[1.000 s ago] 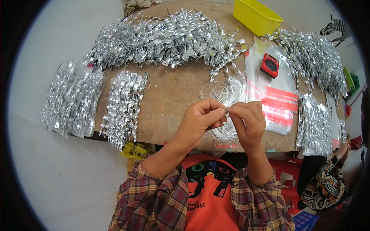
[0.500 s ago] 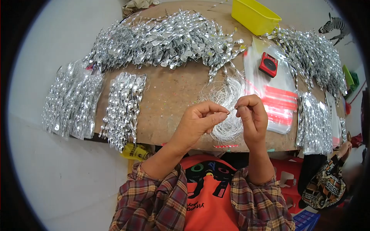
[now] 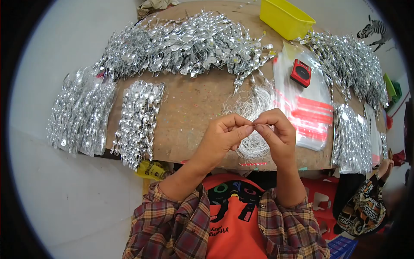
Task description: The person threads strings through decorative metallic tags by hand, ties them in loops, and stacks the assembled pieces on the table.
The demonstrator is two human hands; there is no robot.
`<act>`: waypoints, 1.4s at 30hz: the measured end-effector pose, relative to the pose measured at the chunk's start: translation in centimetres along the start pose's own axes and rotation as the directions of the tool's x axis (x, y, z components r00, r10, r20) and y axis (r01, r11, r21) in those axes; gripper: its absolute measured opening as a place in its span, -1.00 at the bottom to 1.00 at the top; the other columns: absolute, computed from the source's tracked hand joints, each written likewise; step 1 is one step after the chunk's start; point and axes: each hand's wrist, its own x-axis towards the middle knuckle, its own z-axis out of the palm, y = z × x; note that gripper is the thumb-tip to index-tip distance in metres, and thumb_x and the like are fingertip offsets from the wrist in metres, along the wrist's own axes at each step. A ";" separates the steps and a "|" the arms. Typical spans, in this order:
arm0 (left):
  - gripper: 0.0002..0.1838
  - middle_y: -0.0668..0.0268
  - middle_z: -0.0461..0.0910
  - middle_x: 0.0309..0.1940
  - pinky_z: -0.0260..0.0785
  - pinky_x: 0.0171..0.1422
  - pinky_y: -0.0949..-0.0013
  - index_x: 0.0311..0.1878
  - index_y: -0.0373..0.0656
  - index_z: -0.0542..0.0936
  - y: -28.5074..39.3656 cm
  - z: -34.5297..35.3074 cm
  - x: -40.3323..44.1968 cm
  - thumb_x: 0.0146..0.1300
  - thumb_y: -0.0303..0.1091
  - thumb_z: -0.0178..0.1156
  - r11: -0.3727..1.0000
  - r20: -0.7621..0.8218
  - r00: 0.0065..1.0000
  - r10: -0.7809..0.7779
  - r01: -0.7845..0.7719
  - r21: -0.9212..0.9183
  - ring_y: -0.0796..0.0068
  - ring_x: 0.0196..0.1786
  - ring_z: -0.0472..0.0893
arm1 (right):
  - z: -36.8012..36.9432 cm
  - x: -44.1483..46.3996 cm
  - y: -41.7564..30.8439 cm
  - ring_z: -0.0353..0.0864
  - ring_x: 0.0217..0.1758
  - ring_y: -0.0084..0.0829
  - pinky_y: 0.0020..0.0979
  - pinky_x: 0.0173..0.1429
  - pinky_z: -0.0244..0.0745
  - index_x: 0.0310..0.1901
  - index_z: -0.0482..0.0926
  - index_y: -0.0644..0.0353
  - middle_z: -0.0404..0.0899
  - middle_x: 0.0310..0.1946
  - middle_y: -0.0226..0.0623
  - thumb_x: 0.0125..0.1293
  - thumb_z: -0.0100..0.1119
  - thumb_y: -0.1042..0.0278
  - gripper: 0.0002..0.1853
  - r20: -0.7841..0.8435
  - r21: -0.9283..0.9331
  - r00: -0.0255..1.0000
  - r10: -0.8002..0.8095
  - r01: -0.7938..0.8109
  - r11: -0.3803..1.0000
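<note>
— "Pale wall at far left, brown table across the middle. What lies on the table, from the left?"

— "First, a flat bundle of silver strands in clear wrap, overhanging the near edge. Just right of it, a narrower silver bundle, its lower ends also past the edge. Behind, toward the far side, a broad heap of silver twisted strands."

— "Left hand?"

— "Raised over the near part of the table. Thumb and forefinger pinched together at the tips; whatever sits between them is too small to identify."

— "And the work nearest the hands?"

— "A loose tangle of fine white thread. It lies on the table below and between the hands, partly hidden by them. Whether a strand runs up to the fingers, cannot tell."

— "Right hand?"

— "Thumb and forefinger likewise closed, tips meeting those of the left hand. Contents of the pinch not resolvable."

— "Farther right?"

— "Yellow bin at the far side; clear plastic sleeves with red bands, a red speaker-like device resting on them. Then a second silver heap, another silver bundle nearer, and, at far right, a co-worker's patterned sleeve."
</note>
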 end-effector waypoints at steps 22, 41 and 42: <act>-0.72 0.43 0.50 -0.43 0.33 -0.35 0.52 -0.03 -0.19 0.55 -1.5 -4.1 0.3 0.18 -0.38 0.14 0.856 -0.178 0.916 0.360 -0.248 0.453 0.68 -0.43 0.43 | -7.0 0.7 3.8 0.31 -0.37 -0.69 -0.62 -0.23 0.25 -0.09 0.50 0.32 0.44 -0.38 -0.46 0.33 0.00 0.43 -0.81 -0.642 -0.075 0.764 -0.062 0.018 0.997; -0.69 0.20 0.51 -0.44 0.34 -0.21 0.17 -0.13 -0.12 0.59 2.7 -23.5 -3.9 -0.02 -0.42 0.15 -0.088 -0.240 0.528 0.815 0.522 0.848 0.20 -0.34 0.50 | -6.4 -1.3 5.9 0.34 -0.42 -0.69 -0.63 -0.29 0.30 -0.13 0.52 0.27 0.46 -0.41 -0.48 0.31 0.03 0.42 -0.83 -0.459 0.018 0.879 0.131 -0.138 0.990; -0.66 0.21 0.51 -0.44 0.34 -0.20 0.17 -0.10 -0.11 0.58 2.7 -23.4 -4.0 -0.03 -0.43 0.15 -0.086 -0.253 0.537 0.805 0.526 0.846 0.20 -0.32 0.50 | -6.4 -1.3 6.0 0.34 -0.41 -0.68 -0.63 -0.27 0.30 -0.13 0.52 0.28 0.46 -0.40 -0.46 0.30 0.03 0.42 -0.83 -0.455 0.025 0.878 0.150 -0.156 0.987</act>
